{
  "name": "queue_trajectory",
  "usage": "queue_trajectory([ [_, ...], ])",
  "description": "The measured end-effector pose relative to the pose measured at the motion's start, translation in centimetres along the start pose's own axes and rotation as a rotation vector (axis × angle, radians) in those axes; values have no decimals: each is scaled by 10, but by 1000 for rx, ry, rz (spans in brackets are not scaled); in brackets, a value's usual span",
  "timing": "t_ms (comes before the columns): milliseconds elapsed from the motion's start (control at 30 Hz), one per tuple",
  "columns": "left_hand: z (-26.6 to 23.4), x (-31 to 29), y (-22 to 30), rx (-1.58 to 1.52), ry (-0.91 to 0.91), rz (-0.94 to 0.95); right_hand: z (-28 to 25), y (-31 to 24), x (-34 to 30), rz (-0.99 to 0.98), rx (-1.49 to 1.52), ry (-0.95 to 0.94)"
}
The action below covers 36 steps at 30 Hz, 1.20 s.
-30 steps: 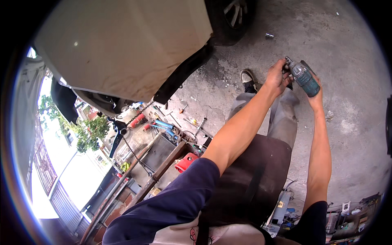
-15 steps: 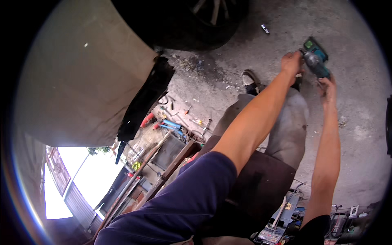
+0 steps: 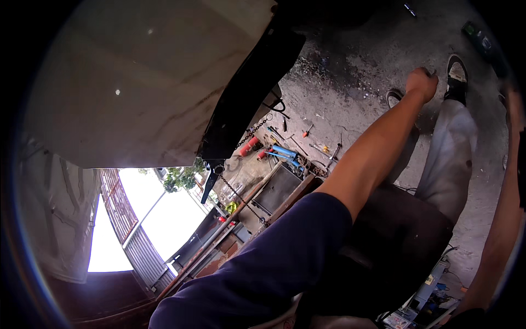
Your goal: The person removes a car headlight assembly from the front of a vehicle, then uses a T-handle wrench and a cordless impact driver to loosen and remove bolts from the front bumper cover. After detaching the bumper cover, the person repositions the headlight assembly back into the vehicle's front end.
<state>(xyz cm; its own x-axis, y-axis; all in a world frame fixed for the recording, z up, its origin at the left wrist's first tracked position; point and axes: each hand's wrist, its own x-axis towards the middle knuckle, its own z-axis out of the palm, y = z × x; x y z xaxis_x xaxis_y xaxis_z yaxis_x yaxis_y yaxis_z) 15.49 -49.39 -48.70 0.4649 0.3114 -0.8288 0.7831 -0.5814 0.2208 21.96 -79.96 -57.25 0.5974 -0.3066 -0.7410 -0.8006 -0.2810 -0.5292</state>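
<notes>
My left hand point(image 3: 422, 85) is closed in a fist above the floor between my shoes; a small dark tip shows at its fingers, too little to name. At the far right rim my right hand point(image 3: 512, 93) is dim and partly cut off. Its fingers are closed around the end of a dark teal cordless drill point(image 3: 499, 66), most of which is lost in shadow. Just beyond lies a green and black block point(image 3: 475, 37), perhaps a battery or part of a tool. My two hands are well apart.
A pale car body panel point(image 3: 142, 88) with a black lower trim point(image 3: 246, 88) fills the upper left. Hand tools, red cylinders point(image 3: 249, 146) and a blue tool point(image 3: 285, 151) lie on the floor. A chain point(image 3: 241, 198) hangs by a metal frame. A small light object point(image 3: 410, 10) lies far off.
The view has swung left, so things sit further right and the drill nears the rim. My left hand has come off the drill's front end and moved away from my right hand.
</notes>
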Motion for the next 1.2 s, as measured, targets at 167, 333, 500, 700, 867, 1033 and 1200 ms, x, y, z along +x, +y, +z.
queue_trajectory([
  [167,-6,-59,-12,279,-40,50,-13,133,-46,-65,-236,111],
  [333,-65,-135,-56,277,-208,75,31,145,-226,-105,-381,-50],
  [500,-103,-240,-170,170,-106,151,48,28,-423,-222,-879,-266],
  [700,-189,-358,-276,267,-280,12,39,-27,-453,-424,-480,-188],
  [867,-209,-380,-348,-349,-106,3,15,-78,-453,-332,-249,-314],
  [1033,-203,-454,-360,-807,-20,-193,30,-154,-511,-601,-586,-410],
  [1200,-73,-417,-420,-878,69,-269,53,-220,-531,-883,-900,-688],
])
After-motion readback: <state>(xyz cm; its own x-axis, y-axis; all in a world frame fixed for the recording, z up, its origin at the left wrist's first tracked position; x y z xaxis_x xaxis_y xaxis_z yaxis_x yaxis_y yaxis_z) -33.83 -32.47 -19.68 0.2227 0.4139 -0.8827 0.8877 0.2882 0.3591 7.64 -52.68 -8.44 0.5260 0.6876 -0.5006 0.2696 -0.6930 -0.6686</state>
